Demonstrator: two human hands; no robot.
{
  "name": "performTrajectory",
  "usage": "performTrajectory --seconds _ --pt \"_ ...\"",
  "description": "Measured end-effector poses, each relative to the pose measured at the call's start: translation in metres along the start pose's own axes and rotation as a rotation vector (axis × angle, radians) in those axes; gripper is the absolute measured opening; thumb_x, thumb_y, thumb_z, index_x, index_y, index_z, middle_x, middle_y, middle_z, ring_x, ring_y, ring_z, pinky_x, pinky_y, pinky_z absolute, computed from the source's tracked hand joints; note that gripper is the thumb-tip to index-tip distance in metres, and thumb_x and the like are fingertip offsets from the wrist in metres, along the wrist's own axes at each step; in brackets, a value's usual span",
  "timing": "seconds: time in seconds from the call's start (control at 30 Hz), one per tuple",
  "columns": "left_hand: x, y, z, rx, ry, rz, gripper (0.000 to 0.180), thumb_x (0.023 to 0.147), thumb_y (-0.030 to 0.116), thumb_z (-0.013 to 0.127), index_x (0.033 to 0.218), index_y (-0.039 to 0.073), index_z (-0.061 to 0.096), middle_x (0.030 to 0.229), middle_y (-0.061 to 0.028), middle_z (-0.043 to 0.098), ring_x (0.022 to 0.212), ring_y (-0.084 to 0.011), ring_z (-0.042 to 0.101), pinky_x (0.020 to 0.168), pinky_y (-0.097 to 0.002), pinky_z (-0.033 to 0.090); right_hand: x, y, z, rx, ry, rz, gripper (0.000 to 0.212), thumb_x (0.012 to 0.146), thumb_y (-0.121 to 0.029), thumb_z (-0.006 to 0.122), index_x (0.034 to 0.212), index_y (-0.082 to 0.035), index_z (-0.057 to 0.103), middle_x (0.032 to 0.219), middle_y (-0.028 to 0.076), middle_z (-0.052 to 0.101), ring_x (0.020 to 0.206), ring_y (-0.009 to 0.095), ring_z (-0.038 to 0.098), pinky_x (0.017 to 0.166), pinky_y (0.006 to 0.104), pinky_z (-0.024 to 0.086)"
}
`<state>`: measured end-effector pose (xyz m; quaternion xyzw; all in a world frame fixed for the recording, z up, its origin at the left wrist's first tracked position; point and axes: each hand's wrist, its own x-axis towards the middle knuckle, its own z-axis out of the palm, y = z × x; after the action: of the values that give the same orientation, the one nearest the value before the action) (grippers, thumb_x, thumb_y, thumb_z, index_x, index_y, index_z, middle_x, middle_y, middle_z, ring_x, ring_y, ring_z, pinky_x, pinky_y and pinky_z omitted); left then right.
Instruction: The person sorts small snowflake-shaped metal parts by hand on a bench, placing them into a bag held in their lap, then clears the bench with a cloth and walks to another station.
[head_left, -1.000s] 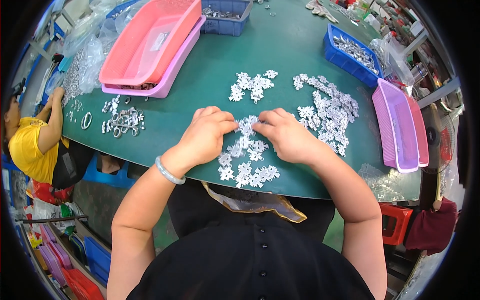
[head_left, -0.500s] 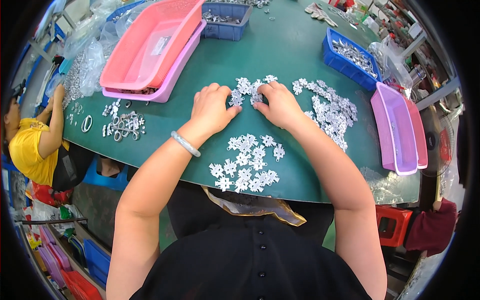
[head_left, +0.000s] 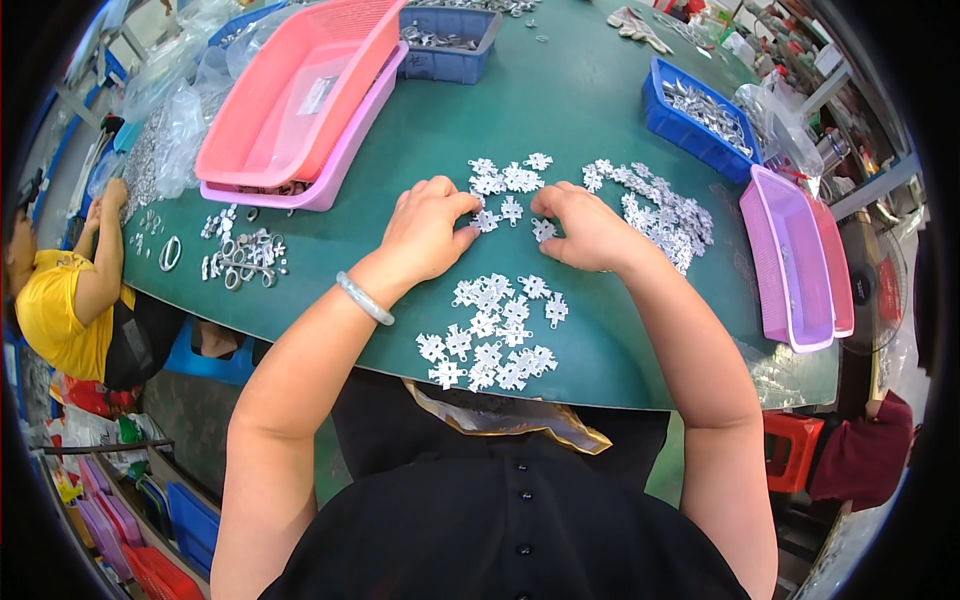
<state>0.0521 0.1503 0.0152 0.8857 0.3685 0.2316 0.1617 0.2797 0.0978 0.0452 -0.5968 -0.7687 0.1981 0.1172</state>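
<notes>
Small flat silver cross-shaped pendants point(head_left: 503, 178), each with a little loop, lie in a loose cluster between my hands on the green table. My left hand point(head_left: 428, 232), with a pale bangle at its wrist, rests at the cluster's left side. Its thumb and forefinger are apart, the fingertips by a pendant point(head_left: 485, 220). On the other side my right hand point(head_left: 588, 232) has thumb and forefinger spread around another pendant point(head_left: 543, 230), seemingly touching it without lifting it. Nearer to me lies a group of pendants point(head_left: 487, 325); a larger pile point(head_left: 672, 215) lies right of my right hand.
Stacked pink and purple baskets point(head_left: 215, 165) stand at left, beside loose rings and metal parts point(head_left: 245, 258). Blue bins point(head_left: 655, 110) hold metal parts. A purple basket point(head_left: 765, 250) stands at the right edge. An open bag point(head_left: 510, 412) lies at my lap; a person in yellow point(head_left: 65, 305) sits left.
Both hands have drawn slightly toward me, and my right hand has moved right. The pendants between them are now more spread out, with single ones lying apart.
</notes>
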Motion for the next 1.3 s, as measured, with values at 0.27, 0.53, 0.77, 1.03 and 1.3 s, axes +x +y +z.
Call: performTrajectory --seconds 0.27,0.53,0.77,1.03,1.3 --pt "-0.004 -0.001 -0.007 -0.038 0.009 0.086 0.031 0.077 0.017 0.07 0.106 0.01 0.064 0.098 -0.0075 0.055 0.1 -0.0265 0.052 0.09 -0.0378 0.038 0.002 -0.008 -0.006 0.035 -0.177 -0.15 0.036 0.08 -0.015 0.066 0.115 -0.012 0.063 0.101 0.014 0.057 0.099 0.031 0.057 0.089 0.0393 0.046" --pt "-0.001 0.0 -0.01 0.025 -0.079 0.053 0.025 0.076 0.017 0.069 0.1 0.009 0.064 0.101 -0.007 0.056 0.102 -0.0261 0.052 0.092 -0.0381 0.036 0.024 0.006 0.009 -0.05 0.279 0.032 0.036 0.077 -0.014 0.07 0.112 -0.007 0.063 0.105 0.015 0.057 0.106 0.033 0.055 0.09 0.0409 0.046" --pt "0.009 -0.005 -0.01 0.012 0.018 0.057 0.035 0.077 0.021 0.07 0.108 0.009 0.061 0.11 -0.0088 0.055 0.108 -0.0275 0.05 0.096 -0.039 0.035 0.029 0.01 0.016 -0.138 0.321 -0.078 0.035 0.076 -0.01 0.069 0.11 -0.013 0.065 0.101 0.014 0.054 0.101 0.03 0.055 0.089 0.0387 0.047" --pt "0.022 -0.005 -0.002 0.087 -0.088 0.023 0.029 0.079 0.017 0.069 0.106 0.008 0.062 0.111 -0.0069 0.056 0.108 -0.0264 0.05 0.095 -0.0381 0.035 0.017 0.007 0.019 -0.111 0.309 -0.177 0.031 0.076 -0.001 0.063 0.105 -0.01 0.065 0.1 0.013 0.055 0.099 0.032 0.055 0.086 0.0391 0.047" --pt "0.013 -0.005 -0.013 0.047 -0.126 0.099 0.015 0.075 0.007 0.065 0.089 0.007 0.06 0.095 -0.0059 0.062 0.098 -0.0255 0.054 0.092 -0.0374 0.037 0.0 0.002 0.012 -0.002 0.071 -0.172 0.035 0.071 0.005 0.06 0.105 -0.005 0.06 0.099 0.014 0.057 0.096 0.033 0.056 0.083 0.0393 0.048"
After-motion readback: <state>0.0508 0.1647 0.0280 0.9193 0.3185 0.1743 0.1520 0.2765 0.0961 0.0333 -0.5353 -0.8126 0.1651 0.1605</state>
